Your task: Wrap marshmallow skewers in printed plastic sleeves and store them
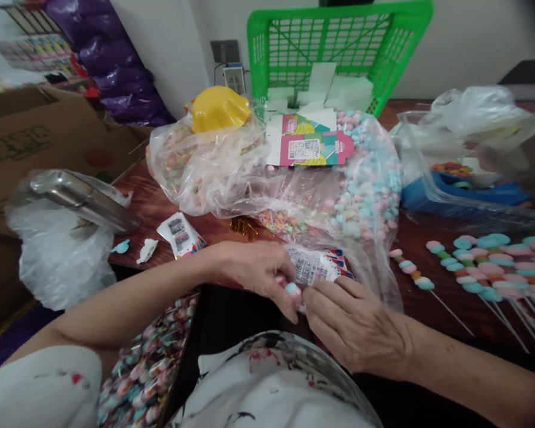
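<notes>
My left hand (264, 274) is closed round a pink and pale blue marshmallow skewer (293, 290), most of it hidden by the fingers. Pressed close from the right, my right hand (354, 321) has its fingers curled in a pinch at the near end of the skewer; exactly what part they grip is hidden. Just beyond the hands lies a stack of printed labels (314, 264). A single finished-looking candy skewer (413, 270) rests on the table to the right, beside a pile of similar skewers (494, 267).
A clear bag of pink and blue marshmallows (365, 184) and a bag of fruit-coloured candies with a yellow bowl (220, 110) stand behind. A green basket (339, 12), clear bin (463, 202), steel flask (82, 199), cardboard box (22, 148) and wrapped candies (147, 368) surround the workspace.
</notes>
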The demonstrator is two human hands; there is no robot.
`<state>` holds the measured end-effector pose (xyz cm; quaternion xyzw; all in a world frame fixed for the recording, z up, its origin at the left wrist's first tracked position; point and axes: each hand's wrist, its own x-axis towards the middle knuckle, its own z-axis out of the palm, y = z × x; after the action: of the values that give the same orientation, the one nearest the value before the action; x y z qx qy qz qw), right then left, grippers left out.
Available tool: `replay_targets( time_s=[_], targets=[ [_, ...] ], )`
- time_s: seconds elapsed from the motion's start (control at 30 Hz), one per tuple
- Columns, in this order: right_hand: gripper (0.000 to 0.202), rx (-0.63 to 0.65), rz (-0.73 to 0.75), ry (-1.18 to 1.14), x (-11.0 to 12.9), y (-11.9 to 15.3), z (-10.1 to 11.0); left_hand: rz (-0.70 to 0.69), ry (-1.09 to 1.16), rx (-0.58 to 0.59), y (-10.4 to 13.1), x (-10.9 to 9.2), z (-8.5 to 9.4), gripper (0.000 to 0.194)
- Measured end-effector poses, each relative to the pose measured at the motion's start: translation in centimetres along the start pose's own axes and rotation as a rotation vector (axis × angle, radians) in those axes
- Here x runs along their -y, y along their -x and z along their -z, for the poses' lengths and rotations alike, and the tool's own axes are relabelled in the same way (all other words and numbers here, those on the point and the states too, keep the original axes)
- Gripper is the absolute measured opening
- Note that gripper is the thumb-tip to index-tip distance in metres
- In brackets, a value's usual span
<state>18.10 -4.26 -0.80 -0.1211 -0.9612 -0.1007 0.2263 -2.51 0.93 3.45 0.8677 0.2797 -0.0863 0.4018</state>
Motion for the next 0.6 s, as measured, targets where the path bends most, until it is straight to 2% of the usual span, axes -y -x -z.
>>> replay_targets(
  time_s=[0.07, 0.1, 0.13, 0.17, 0.2, 0.27, 0.33, 0.4, 0.43, 0.5, 0.53, 0.6],
  targets=[
    [0.019, 0.046, -0.121, 0.064, -1.7, 0.0, -0.1, -0.01, -0.472, -0.407, 0.9, -2.7, 0.4, 0.022],
    [0.018, 0.058, -0.213, 0.062, -2.6, 0.1, -0.2, -0.027, -0.66, -0.536, 1.1, -3.9, -0.2, 0.016],
    [0.016, 0.055, -0.324, 0.03, -3.4, 0.2, -0.2, -0.064, -0.791, -0.583, 1.0, -4.8, -1.2, 0.017],
    [0.014, 0.029, -0.445, -0.035, -3.9, 0.3, -0.1, -0.162, -0.85, -0.601, 0.7, -5.1, -2.4, 0.019],
    [0.013, -0.017, -0.569, -0.133, -4.1, 0.4, 0.0, -0.209, -0.81, -0.505, 0.2, -5.1, -3.5, 0.017],
    [0.014, -0.122, -0.773, -0.41, -3.4, 0.1, 0.2, -0.222, -0.53, -0.496, -1.3, -3.7, -5.0, 0.02],
    [0.017, -0.178, -0.896, -0.763, -1.7, -0.3, 0.2, -0.267, -0.114, -0.599, -2.6, -1.7, -5.0, 0.024],
    [0.021, -0.139, -0.984, -1.116, -0.2, -0.5, -0.3, -0.355, 0.247, -0.782, -3.1, -0.1, -4.2, 0.028],
    [0.023, -0.126, -1.026, -1.241, 0.3, -0.6, -0.6, -0.42, 0.347, -0.857, -3.1, 0.5, -3.9, 0.027],
    [0.027, -0.156, -1.11, -1.342, 0.5, -0.6, -1.4, -0.491, 0.433, -0.991, -2.7, 1.0, -4.0, 0.024],
    [0.028, -0.201, -1.138, -1.329, 0.3, -0.7, -1.7, -0.485, 0.47, -1.016, -2.5, 1.1, -4.3, 0.028],
    [0.027, -0.288, -1.138, -1.274, 0.1, -1.3, -2.4, -0.375, 0.597, -0.95, -1.9, 0.9, -5.5, 0.056]
  ],
)
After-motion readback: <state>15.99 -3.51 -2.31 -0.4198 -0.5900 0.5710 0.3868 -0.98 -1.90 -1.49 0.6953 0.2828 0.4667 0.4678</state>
